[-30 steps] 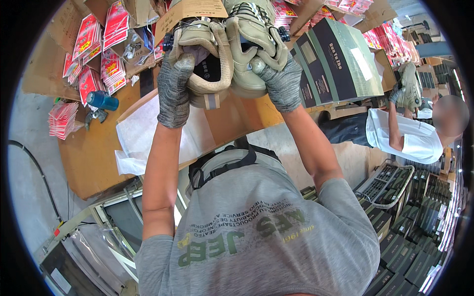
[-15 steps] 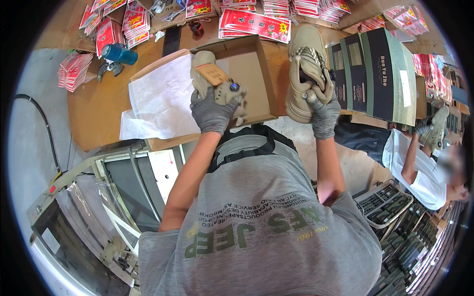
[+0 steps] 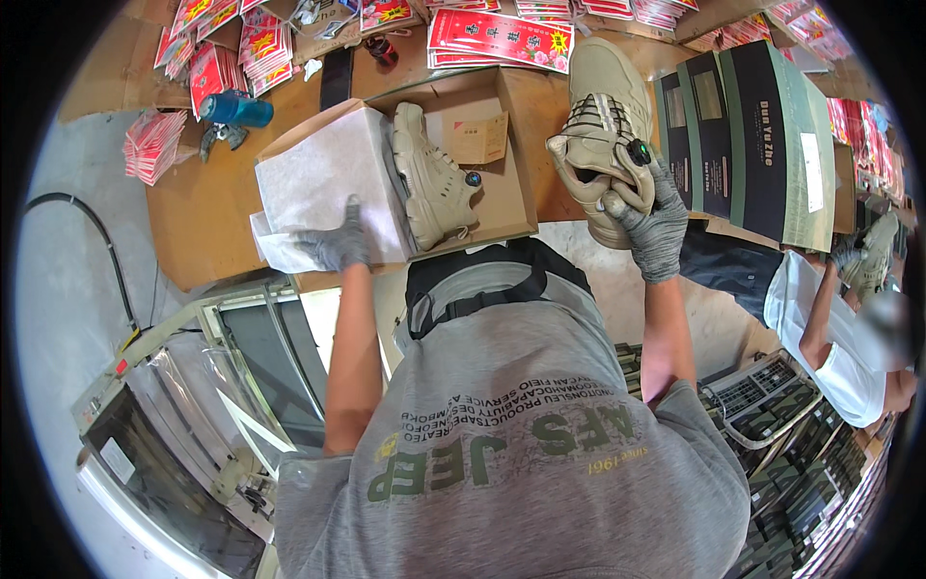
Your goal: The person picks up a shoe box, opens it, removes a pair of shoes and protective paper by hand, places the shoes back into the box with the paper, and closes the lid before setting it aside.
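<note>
My right hand [image 3: 659,230], in a grey glove, grips a beige lace-up shoe [image 3: 610,87] by its opening, toe pointing away from me, right of a shoe box. A round dark dial sits on the shoe near my fingers. Its match, another beige shoe [image 3: 424,183], lies on its side in the open cardboard box [image 3: 524,164]. Beside that shoe is a tan card [image 3: 479,140]. White tissue paper [image 3: 323,164] drapes over the box's left side. My gloved left hand [image 3: 340,238] rests on the paper's near part, fingers spread, holding nothing visible.
Dark green shoe boxes [image 3: 738,145] stand at the right of the wooden table [image 3: 193,222]. Red printed packets [image 3: 497,39] line the far edge. A blue bottle [image 3: 236,108] lies at the left. At the far right, a co-worker's gloved hand [image 3: 849,259] holds another shoe.
My left hand has let go of the other shoe and moved left onto the tissue paper. That shoe and the card now lie in the box. My right hand's shoe has shifted slightly right.
</note>
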The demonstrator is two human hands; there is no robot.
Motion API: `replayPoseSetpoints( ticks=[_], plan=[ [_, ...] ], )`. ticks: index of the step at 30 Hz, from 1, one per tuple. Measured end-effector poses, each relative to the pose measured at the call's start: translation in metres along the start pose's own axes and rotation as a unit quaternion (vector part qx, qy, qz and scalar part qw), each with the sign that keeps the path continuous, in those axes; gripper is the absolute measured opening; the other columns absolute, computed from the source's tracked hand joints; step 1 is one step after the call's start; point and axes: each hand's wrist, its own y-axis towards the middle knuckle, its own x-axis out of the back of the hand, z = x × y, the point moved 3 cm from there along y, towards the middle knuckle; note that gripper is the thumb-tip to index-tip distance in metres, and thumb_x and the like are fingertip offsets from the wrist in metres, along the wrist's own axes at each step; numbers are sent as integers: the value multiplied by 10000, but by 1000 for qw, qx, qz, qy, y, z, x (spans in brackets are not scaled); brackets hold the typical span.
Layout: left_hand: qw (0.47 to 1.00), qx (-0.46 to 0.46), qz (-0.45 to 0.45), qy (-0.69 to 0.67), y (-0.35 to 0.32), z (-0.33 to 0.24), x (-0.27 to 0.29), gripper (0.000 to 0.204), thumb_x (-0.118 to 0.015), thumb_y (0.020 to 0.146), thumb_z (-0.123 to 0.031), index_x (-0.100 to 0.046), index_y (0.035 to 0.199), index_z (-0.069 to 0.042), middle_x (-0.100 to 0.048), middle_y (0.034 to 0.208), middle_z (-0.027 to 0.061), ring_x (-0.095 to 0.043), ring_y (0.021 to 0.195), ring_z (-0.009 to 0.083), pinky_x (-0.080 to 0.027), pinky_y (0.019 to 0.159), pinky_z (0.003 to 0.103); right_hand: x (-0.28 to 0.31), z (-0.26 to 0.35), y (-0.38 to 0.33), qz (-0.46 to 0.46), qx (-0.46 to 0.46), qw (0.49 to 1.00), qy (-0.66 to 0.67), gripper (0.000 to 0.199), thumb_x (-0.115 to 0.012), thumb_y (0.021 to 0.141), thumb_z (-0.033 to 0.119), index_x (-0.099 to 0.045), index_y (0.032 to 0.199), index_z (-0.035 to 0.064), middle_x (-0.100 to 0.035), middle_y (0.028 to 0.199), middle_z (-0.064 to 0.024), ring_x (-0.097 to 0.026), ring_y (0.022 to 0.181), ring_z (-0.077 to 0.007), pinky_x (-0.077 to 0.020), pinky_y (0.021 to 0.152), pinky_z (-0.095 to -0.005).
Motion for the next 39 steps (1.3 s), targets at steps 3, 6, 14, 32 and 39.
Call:
replayPoseSetpoints(
  ticks=[3, 6, 14, 32, 39],
  plan=[
    [988, 61, 74, -120, 36, 36, -43, 1294, -822, 716, -583, -96, 1580, 51, -330, 1566, 308, -367, 1446, 395, -267, 1208, 408, -2, 23, 10, 29, 50, 997, -46, 885, -917, 670, 265, -538, 1449, 85, -514, 1477, -188, -548, 1320, -284, -452, 1093, -380],
    [938, -303, 71, -151, 3, -31, -35, 757, -770, 786, -286, -496, 1392, 74, -595, 1323, 279, -557, 1240, 404, -403, 1106, 439, -2, 43, 23, 51, 103, 990, -86, 885, -917, 662, 260, -541, 1447, 98, -506, 1479, -200, -552, 1318, -303, -472, 1078, -390],
    [694, -512, 502, -70, -145, -128, -69, 278, -625, 923, -268, -677, 1071, -39, -696, 1040, 181, -646, 998, 379, -503, 887, 426, -59, 148, 83, 172, 338, 900, -216, 742, -873, 685, 347, -621, 1362, 177, -547, 1421, -188, -612, 1201, -358, -533, 972, -415],
    [853, -500, 122, 88, -64, -57, -29, 1017, -668, 795, -616, -304, 1562, -56, -278, 1616, 182, -203, 1489, 438, -132, 1213, 581, -263, -52, 114, 251, 356, 736, -518, 386, -487, 961, 235, -640, 1245, 23, -450, 1507, -245, -325, 1458, -408, -195, 1229, -518],
    [822, -544, 154, 61, -58, -63, -17, 764, -659, 840, -494, -486, 1449, -66, -404, 1537, 174, -326, 1436, 425, -211, 1191, 574, -209, 24, 66, 130, 153, 901, -386, 554, -613, 852, 304, -575, 1316, 4, -292, 1580, -274, -248, 1454, -486, -202, 1216, -545]
  ],
)
